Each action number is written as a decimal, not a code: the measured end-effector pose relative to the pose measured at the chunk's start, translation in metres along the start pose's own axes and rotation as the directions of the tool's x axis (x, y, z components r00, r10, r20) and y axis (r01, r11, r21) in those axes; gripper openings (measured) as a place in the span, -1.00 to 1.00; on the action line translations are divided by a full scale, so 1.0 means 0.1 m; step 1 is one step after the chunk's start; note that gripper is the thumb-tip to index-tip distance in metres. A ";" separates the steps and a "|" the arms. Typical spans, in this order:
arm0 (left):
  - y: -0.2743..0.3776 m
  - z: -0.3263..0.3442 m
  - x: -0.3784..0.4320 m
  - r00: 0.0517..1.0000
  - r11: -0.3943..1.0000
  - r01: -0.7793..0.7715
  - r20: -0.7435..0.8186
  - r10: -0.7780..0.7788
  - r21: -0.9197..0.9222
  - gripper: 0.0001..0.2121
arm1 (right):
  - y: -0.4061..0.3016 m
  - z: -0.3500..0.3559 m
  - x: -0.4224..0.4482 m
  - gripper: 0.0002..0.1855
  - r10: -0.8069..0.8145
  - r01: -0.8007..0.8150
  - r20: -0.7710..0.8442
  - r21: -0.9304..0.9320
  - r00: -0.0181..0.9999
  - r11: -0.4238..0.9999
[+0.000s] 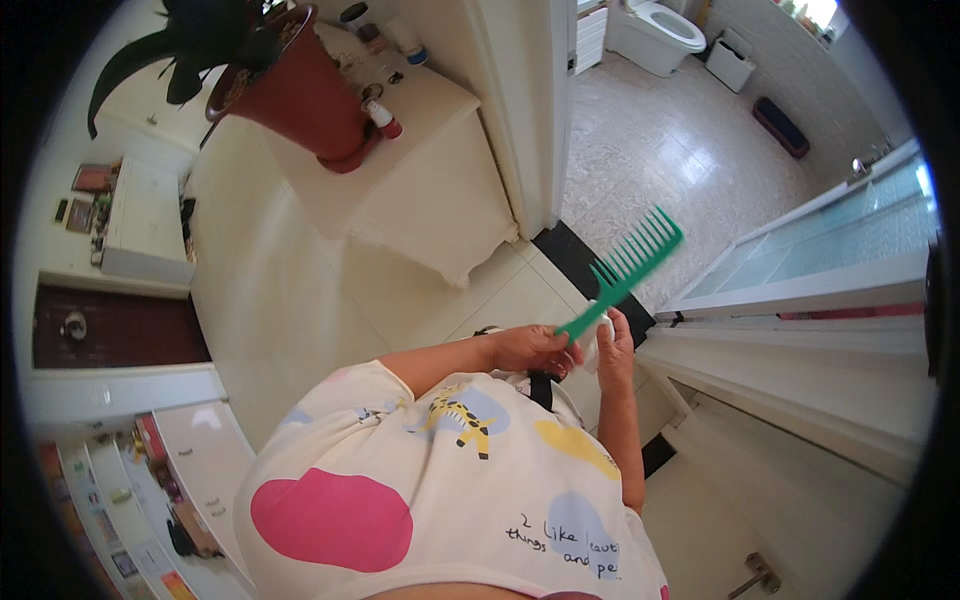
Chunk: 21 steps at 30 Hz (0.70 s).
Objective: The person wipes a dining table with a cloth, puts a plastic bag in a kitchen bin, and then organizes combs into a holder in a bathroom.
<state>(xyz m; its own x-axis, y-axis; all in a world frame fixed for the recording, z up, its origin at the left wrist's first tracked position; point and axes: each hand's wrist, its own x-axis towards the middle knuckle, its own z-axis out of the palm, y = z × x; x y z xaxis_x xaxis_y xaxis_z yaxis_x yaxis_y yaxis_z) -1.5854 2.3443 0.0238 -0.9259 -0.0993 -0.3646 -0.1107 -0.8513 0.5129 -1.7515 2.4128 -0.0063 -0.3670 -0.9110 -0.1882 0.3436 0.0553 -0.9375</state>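
Observation:
A green wide-tooth comb (pixel 637 262) slants up to the right in front of me, its teeth towards the upper left. The end of its handle is between the fingers of my left hand (pixel 534 349). Just right of it, my right hand (pixel 616 352) holds a white tissue or cloth (pixel 592 349) against the comb's handle. The fingers partly hide the white piece, so its full shape does not show.
A cabinet under a cream cloth (pixel 435 180) bears a plant in a reddish-brown pot (pixel 300 97) and a small red-and-white bottle (pixel 384 120). Ahead, a black threshold (pixel 574 259) leads to a bathroom with a toilet (pixel 660 34). A white door frame (pixel 517 112) stands beside the cabinet.

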 end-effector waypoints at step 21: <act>2.52 -1.26 -0.92 -0.582 0.442 0.483 -0.100 0.807 0.756 -0.66 | -0.17 -0.63 0.52 -0.84 0.091 -0.093 -0.089 -0.017 0.992 0.996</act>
<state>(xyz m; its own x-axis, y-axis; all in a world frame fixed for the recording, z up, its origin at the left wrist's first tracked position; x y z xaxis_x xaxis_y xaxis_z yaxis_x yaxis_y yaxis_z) -1.4824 2.0741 0.0880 0.4861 -0.6803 0.5485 -0.7693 -0.0352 0.6380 -1.8307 2.3898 -0.0184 -0.4096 -0.8622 -0.2980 0.3617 0.1463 -0.9207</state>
